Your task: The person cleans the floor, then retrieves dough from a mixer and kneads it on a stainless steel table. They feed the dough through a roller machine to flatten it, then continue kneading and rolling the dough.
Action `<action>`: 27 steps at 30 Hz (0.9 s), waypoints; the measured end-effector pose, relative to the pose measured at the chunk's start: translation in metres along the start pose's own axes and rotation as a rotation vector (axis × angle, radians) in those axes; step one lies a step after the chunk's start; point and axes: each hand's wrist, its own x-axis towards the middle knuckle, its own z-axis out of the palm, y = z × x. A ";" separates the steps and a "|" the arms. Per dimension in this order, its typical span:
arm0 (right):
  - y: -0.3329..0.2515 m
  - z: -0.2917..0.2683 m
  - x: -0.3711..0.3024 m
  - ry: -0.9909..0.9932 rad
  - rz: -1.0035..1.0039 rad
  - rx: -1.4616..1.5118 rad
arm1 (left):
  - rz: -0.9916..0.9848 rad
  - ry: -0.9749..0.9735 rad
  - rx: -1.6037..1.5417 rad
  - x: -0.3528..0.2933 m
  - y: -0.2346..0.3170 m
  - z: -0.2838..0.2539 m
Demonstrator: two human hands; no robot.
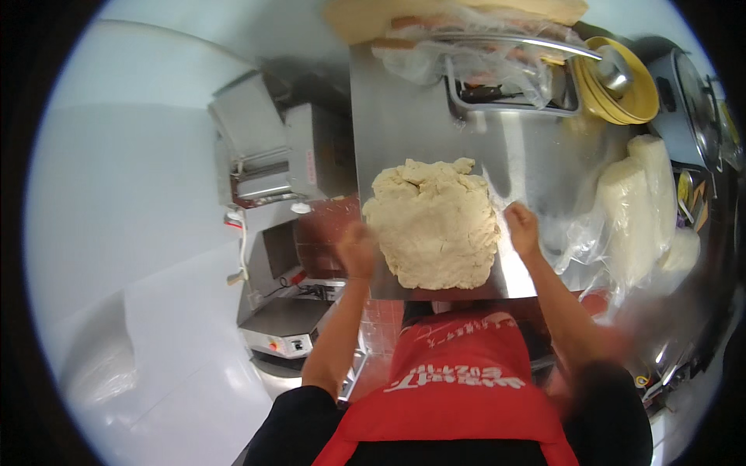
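Note:
A large slab of pale dough [435, 225] lies on the steel worktable [412, 101], with a ragged, cracked far edge and a smoother near part. Just off its left side is my left hand [356, 247], smeared by motion, so its fingers cannot be made out. On the other side, my right hand [522, 227] is closed in a loose fist close to the dough's right edge, with a small gap between them. Nothing shows in that fist.
At the back stands a tray [513, 109] with utensils and plastic bags. Yellow bowls [641, 97] are stacked at the far right, beside a lidded pot [684, 109]. Bagged white noodle-like bundles [625, 210] lie right. A steel machine [299, 151] stands left of the table.

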 end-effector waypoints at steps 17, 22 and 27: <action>0.035 0.056 0.056 -0.239 -0.682 0.105 | -0.071 -0.184 -0.563 0.057 -0.039 0.066; 0.035 0.068 0.051 -0.168 -0.657 0.127 | -0.035 -0.272 -0.701 0.065 -0.032 0.068; 0.036 0.076 0.048 -0.057 -0.648 0.139 | 0.043 -0.352 -0.450 0.073 -0.029 0.066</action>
